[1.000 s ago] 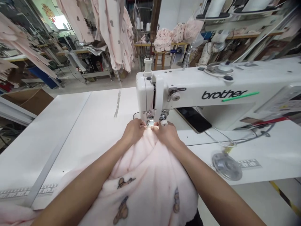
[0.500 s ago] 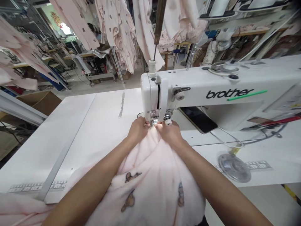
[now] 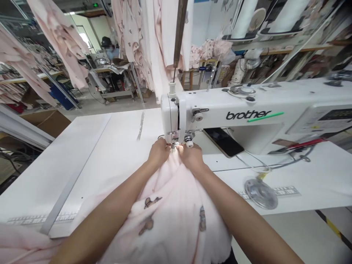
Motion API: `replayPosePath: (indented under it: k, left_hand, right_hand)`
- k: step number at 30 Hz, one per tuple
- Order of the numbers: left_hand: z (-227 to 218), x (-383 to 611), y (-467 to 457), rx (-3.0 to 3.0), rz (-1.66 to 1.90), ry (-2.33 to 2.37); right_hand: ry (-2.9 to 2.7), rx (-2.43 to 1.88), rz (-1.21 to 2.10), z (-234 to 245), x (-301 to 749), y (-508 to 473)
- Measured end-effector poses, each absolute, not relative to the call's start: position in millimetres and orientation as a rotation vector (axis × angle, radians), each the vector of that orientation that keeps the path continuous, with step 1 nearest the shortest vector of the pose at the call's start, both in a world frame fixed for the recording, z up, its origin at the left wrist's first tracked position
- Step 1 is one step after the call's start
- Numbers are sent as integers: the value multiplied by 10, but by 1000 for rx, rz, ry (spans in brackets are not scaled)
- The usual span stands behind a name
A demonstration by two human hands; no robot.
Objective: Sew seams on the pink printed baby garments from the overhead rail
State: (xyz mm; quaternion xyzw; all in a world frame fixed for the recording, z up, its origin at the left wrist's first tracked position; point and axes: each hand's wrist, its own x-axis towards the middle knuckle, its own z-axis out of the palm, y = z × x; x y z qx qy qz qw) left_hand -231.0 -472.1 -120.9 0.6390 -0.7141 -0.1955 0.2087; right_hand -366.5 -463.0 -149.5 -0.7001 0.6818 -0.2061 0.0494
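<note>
Pale pink fabric point(image 3: 176, 198) with a small brown printed pattern runs from the front of the table up to the needle of a white sewing machine point(image 3: 209, 113). On the left of the presser foot point(image 3: 173, 145), my left hand point(image 3: 158, 152) is closed on the fabric's edge. My right hand point(image 3: 192, 157) pinches the same fabric just right of the foot, below the tension knob. A small lamp lights the spot between my fingertips. The fingertips are partly hidden by the machine head.
A dark phone point(image 3: 223, 142) lies under the machine arm. A clear round disc point(image 3: 261, 193) sits on the table at right, near a ruler strip. White thread cones point(image 3: 244, 18) stand above. Pink garments point(image 3: 134, 40) hang behind, and a person point(image 3: 110, 49) is at the back left.
The camera view has shifted, so the machine sits slightly further left and lower. Both hands keep their grip on the fabric beside the needle. A person at the back shows more.
</note>
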Motion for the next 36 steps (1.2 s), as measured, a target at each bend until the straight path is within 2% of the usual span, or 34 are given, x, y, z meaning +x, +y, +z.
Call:
replayPosePath:
  k: [11,19,36]
  left_hand:
    - [-1140,-2260,-4707,1715,-535,-2056]
    - [-1108,-2236,-4684,1698,-584,-2054]
    - [-1153,-2183,-4735,1675,-616,-2109]
  right_hand:
    - [2018,-2112,-722,-1461,-3648,-4606]
    - [1591,-2115,-851,-1389,-3956,-4475]
    - [1576,-1920,-956,-1382,-3980,-4531]
